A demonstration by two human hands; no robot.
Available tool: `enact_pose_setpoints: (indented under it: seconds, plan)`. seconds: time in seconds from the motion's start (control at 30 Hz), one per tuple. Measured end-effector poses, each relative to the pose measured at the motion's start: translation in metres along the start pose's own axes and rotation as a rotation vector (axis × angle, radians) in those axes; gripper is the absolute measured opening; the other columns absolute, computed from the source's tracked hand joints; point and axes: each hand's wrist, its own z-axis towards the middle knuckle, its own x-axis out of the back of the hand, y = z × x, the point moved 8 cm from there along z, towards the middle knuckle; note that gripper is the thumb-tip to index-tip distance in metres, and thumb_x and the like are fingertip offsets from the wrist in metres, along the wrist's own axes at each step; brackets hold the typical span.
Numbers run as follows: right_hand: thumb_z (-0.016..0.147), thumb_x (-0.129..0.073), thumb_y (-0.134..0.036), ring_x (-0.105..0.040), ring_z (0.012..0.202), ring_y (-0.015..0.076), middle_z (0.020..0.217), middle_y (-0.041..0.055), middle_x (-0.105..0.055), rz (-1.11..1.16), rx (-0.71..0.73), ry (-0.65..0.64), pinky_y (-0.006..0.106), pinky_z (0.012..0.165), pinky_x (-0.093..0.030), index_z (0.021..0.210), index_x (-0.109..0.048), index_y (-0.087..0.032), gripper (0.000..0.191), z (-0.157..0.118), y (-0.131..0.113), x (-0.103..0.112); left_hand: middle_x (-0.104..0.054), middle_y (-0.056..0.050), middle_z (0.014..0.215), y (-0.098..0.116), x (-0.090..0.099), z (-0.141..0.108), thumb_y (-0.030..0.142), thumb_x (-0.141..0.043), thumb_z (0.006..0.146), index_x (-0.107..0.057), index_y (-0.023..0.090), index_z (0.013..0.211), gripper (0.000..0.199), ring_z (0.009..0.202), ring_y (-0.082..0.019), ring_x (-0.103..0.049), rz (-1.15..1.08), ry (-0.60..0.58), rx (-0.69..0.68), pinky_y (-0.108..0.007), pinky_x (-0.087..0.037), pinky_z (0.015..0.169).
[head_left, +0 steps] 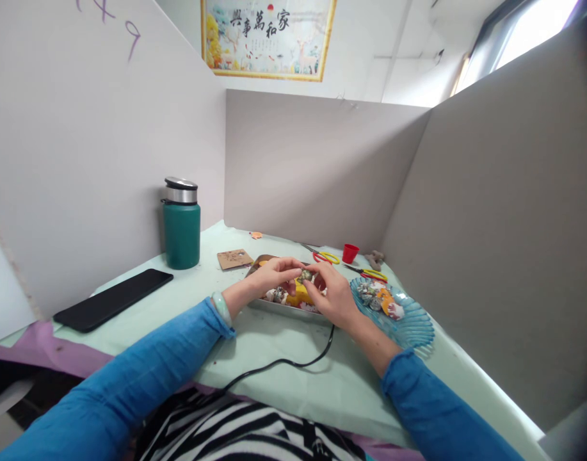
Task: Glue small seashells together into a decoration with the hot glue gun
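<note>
Over a metal tray (pixel 283 308), my left hand (pixel 276 272) and my right hand (pixel 332 294) meet at the fingertips. Pinched between them is a small greenish-grey ornament (pixel 305 276), its exact kind too small to make out. Both hands are closed on it. Under my fingers the tray holds a yellow piece (pixel 300 296) and several small white, red and brown pieces (pixel 276 294); my hands cover part of them. Right of my right hand, a blue scalloped glass plate (pixel 420 330) carries several silvery and patterned pieces (pixel 374 298) and an orange one.
A green bottle (pixel 182 235) and a black phone (pixel 115 298) are at the left. Behind the tray are a brown card (pixel 234 258), two pairs of scissors (pixel 326 257) and a red cup (pixel 350 253). A black cable (pixel 283 362) crosses the front. Grey partitions (pixel 317 166) enclose the table.
</note>
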Motion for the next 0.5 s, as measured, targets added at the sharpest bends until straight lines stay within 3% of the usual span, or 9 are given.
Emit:
enact_pose_setpoints:
  seconds: [0.5]
  plan:
    - [0.083, -0.051, -0.023, -0.052, 0.065, 0.0131, 0.085, 0.0039, -0.055, 0.009, 0.000, 0.013, 0.028, 0.063, -0.044, 0.103, -0.055, -0.020, 0.020, 0.0003, 0.0007, 0.0006, -0.060, -0.001, 0.065, 0.0032, -0.0021, -0.0012, 0.041, -0.062, 0.076, -0.054, 0.013, 0.107, 0.043, 0.059, -0.011, -0.059, -0.007, -0.029, -0.036, -0.021, -0.041, 0.054]
